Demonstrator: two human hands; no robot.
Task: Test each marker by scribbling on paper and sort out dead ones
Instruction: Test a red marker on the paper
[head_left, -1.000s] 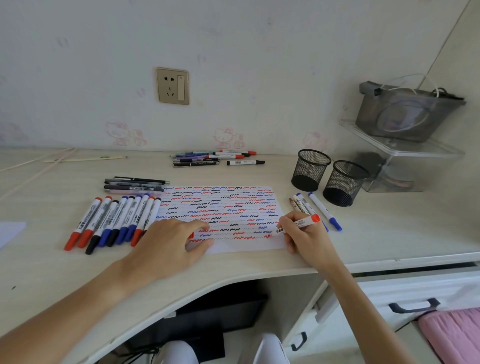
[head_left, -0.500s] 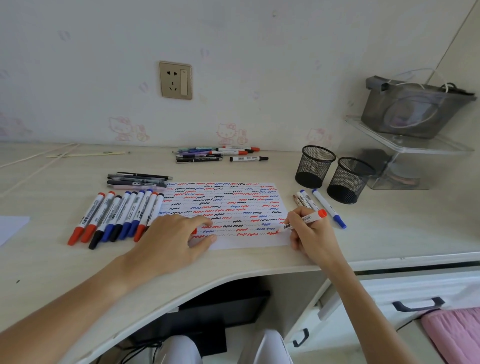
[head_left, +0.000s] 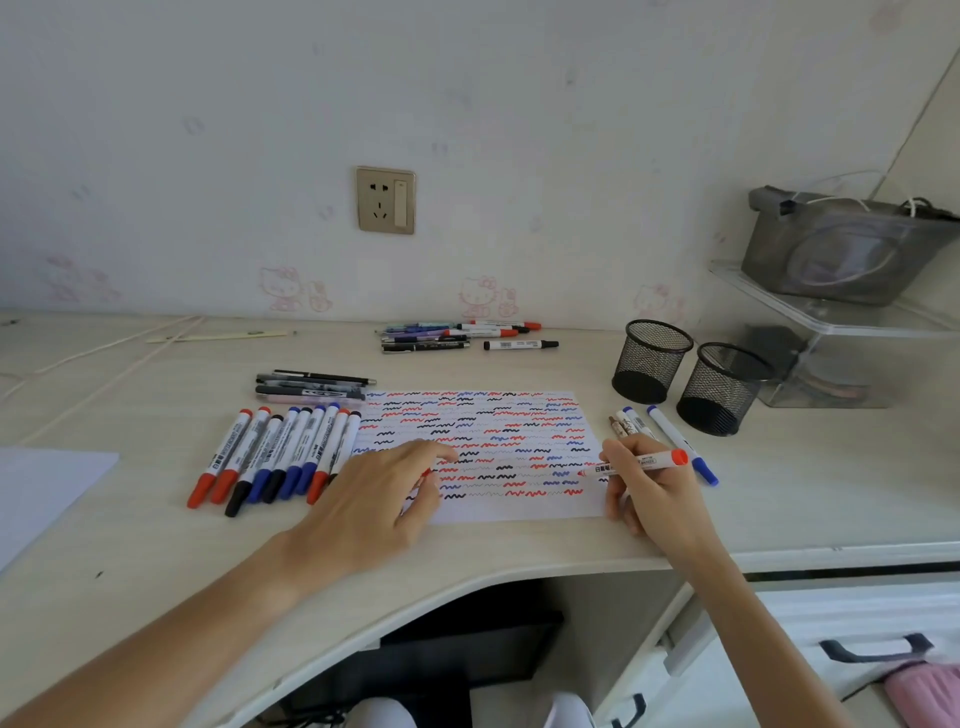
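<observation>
Presently, the surface (head_left: 130, 519) carries the scribbled paper (head_left: 498, 415); the left hand (head_left: 374, 499) lies flat on it, fingers relaxed, while the right hand (head_left: 649, 493) pinches a red marker (head_left: 631, 464), tip at the paper's right edge.

Soft even daylight, mild wide-angle edge distortion.

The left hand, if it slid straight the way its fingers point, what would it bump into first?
Probably nothing at first: the left hand points right across the scribbled paper. Further on it would likely meet the red marker in the right hand.
</observation>
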